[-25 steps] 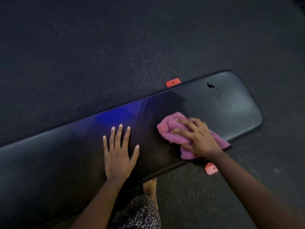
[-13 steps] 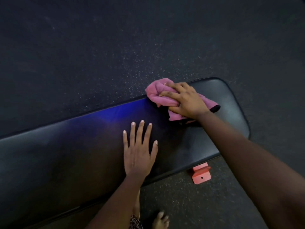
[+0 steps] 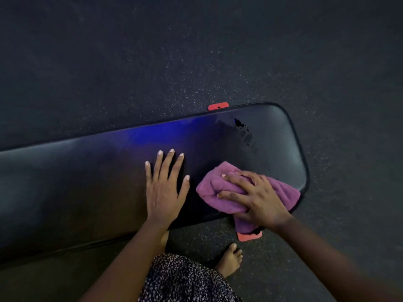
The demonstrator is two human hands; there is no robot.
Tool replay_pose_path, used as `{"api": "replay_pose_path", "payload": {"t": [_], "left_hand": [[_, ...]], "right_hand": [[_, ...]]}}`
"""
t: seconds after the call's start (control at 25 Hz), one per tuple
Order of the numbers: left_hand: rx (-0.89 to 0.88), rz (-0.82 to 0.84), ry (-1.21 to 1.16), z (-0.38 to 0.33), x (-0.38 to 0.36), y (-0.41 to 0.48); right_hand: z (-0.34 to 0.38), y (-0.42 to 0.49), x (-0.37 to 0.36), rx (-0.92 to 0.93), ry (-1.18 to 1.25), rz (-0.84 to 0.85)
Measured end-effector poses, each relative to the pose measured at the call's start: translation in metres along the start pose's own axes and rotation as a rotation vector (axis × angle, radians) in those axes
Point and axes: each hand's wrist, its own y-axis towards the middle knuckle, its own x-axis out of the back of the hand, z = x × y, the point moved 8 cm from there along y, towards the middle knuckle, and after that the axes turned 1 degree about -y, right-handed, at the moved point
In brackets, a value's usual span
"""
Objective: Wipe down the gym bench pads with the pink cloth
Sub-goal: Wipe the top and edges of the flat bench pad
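A long black gym bench pad point(image 3: 87, 182) runs from the left edge to a rounded end at the right, with a blue sheen near its far edge. My right hand point(image 3: 255, 199) holds a bunched pink cloth point(image 3: 214, 192) against the pad near its near edge at the right end; part of the cloth hangs over the edge. My left hand point(image 3: 165, 188) lies flat on the pad, fingers spread, just left of the cloth. A small dark mark point(image 3: 238, 123) with wet streaks sits near the far edge.
Dark speckled rubber floor point(image 3: 196, 51) surrounds the bench. Red frame feet show at the far edge point(image 3: 218, 106) and under the near edge point(image 3: 248, 236). My bare foot point(image 3: 230, 260) and patterned skirt point(image 3: 185, 280) are just below the pad.
My right hand has drawn the cloth from the pad's far edge back to the near edge. The left hand stays flat on the pad.
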Motion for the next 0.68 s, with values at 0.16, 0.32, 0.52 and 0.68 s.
{"api": "replay_pose_path", "payload": {"t": [0.16,0.32,0.52,0.68], "left_hand": [[0.104,-0.068,-0.104,-0.042,-0.005,0.014],[0.081,-0.039,-0.076,-0.089,-0.027,0.034],[-0.125,0.017,0.141,-0.128,-0.058,0.035],[-0.111,0.034,0.161,-0.125,-0.059,0.035]], "right_hand": [[-0.066,0.052,0.013,-0.056,-0.038,-0.005],[-0.156,0.096,0.035,-0.251,-0.073,-0.032],[-0.186,0.096,0.04,-0.297,-0.043,-0.034],[-0.181,0.05,0.046,-0.355,-0.025,-0.069]]}}
